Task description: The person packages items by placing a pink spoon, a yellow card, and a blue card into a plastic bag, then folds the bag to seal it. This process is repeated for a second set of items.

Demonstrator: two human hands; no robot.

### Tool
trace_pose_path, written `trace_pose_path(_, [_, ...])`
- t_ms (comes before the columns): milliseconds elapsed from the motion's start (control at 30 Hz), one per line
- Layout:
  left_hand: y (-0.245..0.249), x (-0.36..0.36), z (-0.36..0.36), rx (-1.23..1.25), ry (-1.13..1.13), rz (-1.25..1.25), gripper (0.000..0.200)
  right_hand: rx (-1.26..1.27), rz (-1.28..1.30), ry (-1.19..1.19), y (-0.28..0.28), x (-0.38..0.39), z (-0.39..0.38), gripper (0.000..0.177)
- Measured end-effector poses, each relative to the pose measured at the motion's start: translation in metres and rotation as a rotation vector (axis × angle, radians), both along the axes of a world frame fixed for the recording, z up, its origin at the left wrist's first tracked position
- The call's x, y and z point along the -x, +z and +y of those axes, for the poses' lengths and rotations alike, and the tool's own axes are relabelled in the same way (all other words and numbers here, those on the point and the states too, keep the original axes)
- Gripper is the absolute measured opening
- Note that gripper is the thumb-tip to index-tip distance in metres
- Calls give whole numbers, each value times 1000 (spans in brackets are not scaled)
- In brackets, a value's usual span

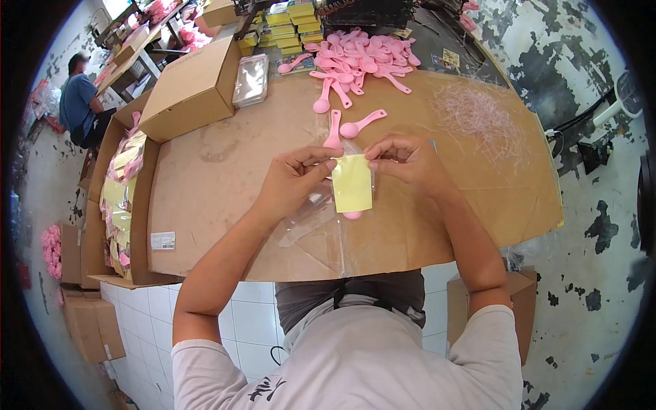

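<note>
Between my two hands is a clear plastic bag (pixel 373 179) with a yellow card (pixel 352 186) in it. My left hand (pixel 301 174) pinches its upper left corner, and my right hand (pixel 403 160) pinches the upper right one. A bit of pink shows below the card's lower edge; most of that item is hidden. Just beyond my fingers lie two loose pink spoons, one upright in view (pixel 334 131) and one slanted (pixel 362 124). More clear plastic (pixel 307 215) lies on the cardboard under my left wrist.
A heap of pink spoons (pixel 365 58) lies at the back, near stacks of yellow cards (pixel 294 24). Clear bags (pixel 251 80) sit beside a closed carton (pixel 195 89). An open box (pixel 140 253) of packed bags stands left. Plastic strips (pixel 478 119) lie right. A person (pixel 80 102) sits far left.
</note>
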State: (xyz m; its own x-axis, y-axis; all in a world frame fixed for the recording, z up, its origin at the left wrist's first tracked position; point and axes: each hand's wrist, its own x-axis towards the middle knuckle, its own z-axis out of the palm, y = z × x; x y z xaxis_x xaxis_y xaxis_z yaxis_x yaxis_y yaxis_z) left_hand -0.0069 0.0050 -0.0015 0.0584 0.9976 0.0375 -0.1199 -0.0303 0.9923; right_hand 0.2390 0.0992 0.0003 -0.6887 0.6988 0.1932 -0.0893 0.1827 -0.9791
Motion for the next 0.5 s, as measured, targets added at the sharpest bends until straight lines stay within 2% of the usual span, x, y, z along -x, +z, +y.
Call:
trace_pose_path(133, [-2, 0, 0, 4, -7, -9, 25, 56, -55, -10, 8, 0, -5, 30])
trace_pose_path(300, [2, 2, 1, -41, 3, 16, 27, 122, -71, 91, 11, 3, -13, 39])
trace_pose_path(400, [27, -16, -10, -65, 89, -100, 28, 200, -64, 116, 12, 3, -14, 41])
trace_pose_path(433, [25, -13, -9, -44, 20, -20, 28, 221, -57, 119, 13, 2, -14, 41])
trace_pose_path(500, [18, 3, -7, -2, -121, 142, 28, 72, -31, 129, 6, -1, -8, 38])
